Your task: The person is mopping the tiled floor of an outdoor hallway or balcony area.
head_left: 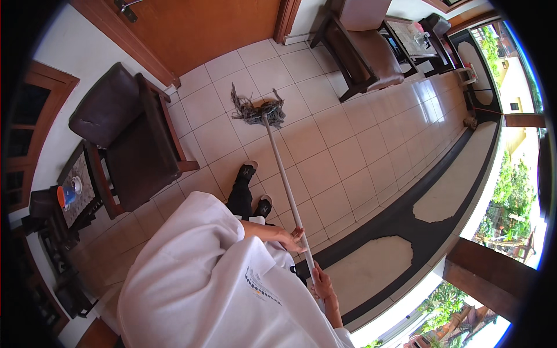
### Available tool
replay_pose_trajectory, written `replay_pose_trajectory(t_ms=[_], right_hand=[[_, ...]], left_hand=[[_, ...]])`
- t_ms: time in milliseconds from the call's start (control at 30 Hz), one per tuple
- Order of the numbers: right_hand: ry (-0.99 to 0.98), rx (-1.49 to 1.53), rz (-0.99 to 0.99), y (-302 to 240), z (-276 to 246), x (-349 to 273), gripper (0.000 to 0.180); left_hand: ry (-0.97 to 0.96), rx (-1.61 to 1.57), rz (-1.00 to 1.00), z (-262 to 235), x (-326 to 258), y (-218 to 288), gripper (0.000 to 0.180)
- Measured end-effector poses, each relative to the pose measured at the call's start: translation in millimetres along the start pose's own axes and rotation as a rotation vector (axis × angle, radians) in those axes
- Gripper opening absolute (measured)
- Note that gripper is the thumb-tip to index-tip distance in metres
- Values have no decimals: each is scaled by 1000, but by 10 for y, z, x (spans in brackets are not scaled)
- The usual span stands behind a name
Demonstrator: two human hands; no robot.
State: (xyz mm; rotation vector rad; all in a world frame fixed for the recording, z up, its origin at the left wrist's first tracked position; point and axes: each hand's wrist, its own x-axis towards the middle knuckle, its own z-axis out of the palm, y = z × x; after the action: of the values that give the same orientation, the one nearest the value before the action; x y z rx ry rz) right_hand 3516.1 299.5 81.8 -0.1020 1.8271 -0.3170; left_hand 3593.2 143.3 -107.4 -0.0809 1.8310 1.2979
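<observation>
I hold a mop with a long white handle (282, 174) in both hands. My left hand (295, 238) grips the handle higher up, about mid-shaft. My right hand (322, 285) grips it near the upper end, close to my white shirt. The grey stringy mop head (259, 111) rests on the beige floor tiles (342, 145) ahead of my black shoes (246, 173), near the wooden door (203, 29).
A dark brown armchair (130, 136) stands left of the mop. A second armchair (365, 49) and a glass-topped table (413, 36) are at the back right. A side table with a small orange and blue cup (65, 195) sits far left. A black floor border (406, 211) runs along the right.
</observation>
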Motion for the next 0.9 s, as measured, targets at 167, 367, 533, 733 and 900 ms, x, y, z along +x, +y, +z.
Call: replay_pose_trajectory(t_ms=[167, 367, 533, 733, 900], right_hand=[[11, -65, 47, 631, -265, -991, 43], [-56, 83, 201, 383, -392, -904, 43], [-12, -33, 9, -181, -305, -258, 42], [-88, -103, -145, -1306, -81, 739, 41], [-78, -134, -249, -2391, 466, 1450, 42]], left_hand=[[-150, -9, 62, 148, -10, 317, 98], [-306, -65, 156, -154, -231, 467, 98], [-173, -191, 185, -429, -388, 148, 98], [490, -287, 128, -935, -349, -768, 100], [809, -388, -184, -1735, -792, -1287, 99]])
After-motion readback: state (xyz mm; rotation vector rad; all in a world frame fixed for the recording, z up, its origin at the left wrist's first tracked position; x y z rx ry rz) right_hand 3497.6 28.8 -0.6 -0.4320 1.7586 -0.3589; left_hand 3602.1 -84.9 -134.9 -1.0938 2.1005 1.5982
